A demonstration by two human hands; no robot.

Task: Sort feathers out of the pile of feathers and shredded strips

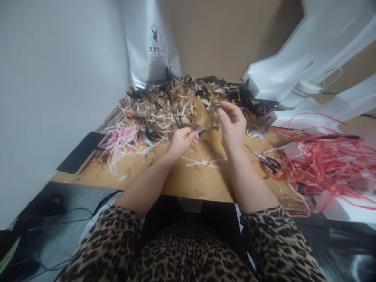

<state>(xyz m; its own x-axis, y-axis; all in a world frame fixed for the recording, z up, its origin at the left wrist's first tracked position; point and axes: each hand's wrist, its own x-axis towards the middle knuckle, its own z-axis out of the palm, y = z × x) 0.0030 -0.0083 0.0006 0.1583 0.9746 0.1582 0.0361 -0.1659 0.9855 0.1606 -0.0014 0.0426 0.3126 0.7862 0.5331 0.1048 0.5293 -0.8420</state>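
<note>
My left hand [183, 141] pinches brown feathers [201, 111] by their base, above the desk [202, 184], before a loose feather pile [164, 105]; what my right hand [233, 123] grips is unclear. Sorting appears partway, with many feathers remaining loose.

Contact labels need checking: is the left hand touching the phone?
Apart. The head view shows the left hand well to the right of the phone, with pink and white strips and bare tabletop between.
</note>
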